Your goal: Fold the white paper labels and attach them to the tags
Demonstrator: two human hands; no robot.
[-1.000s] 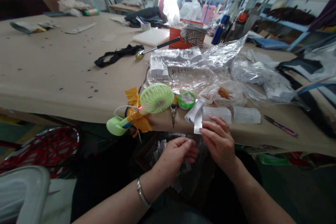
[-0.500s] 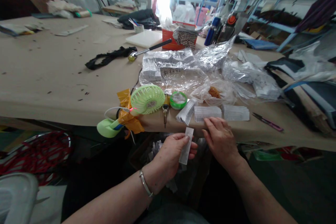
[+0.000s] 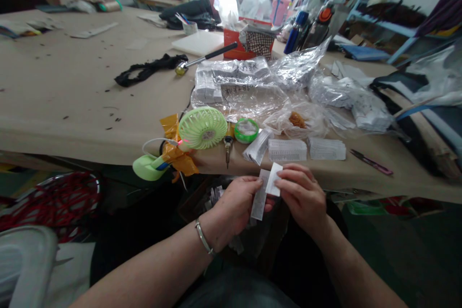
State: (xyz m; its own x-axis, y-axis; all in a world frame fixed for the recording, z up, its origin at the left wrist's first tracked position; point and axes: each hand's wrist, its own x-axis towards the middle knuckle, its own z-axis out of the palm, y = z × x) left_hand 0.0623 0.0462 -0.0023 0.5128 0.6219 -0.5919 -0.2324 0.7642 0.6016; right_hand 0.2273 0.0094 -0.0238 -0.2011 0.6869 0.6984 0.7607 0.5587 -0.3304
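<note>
My left hand (image 3: 240, 202) pinches a narrow translucent white strip (image 3: 258, 204) between thumb and fingers, just in front of the table edge. A shorter white label (image 3: 274, 179) is held by the fingertips of my right hand (image 3: 303, 195), close against the upper part of the strip. On the table edge beyond my hands lie a stack of printed labels (image 3: 288, 149), a second stack of labels (image 3: 327, 148) to its right, and a fanned bundle of strips (image 3: 258, 147) to its left. The print on the held pieces is too blurred to read.
A green fan (image 3: 203, 128) is taped at the table edge, beside a pointed tool (image 3: 227, 150) and a round green container (image 3: 246, 130). Thread snips (image 3: 371, 161) lie at right. Behind are clear plastic bags (image 3: 252, 98) and a hammer-like tool (image 3: 212, 55).
My right hand has come from the label stack toward my left hand, now with a white label in its fingers. My left hand keeps its strip. The view has shifted slightly.
</note>
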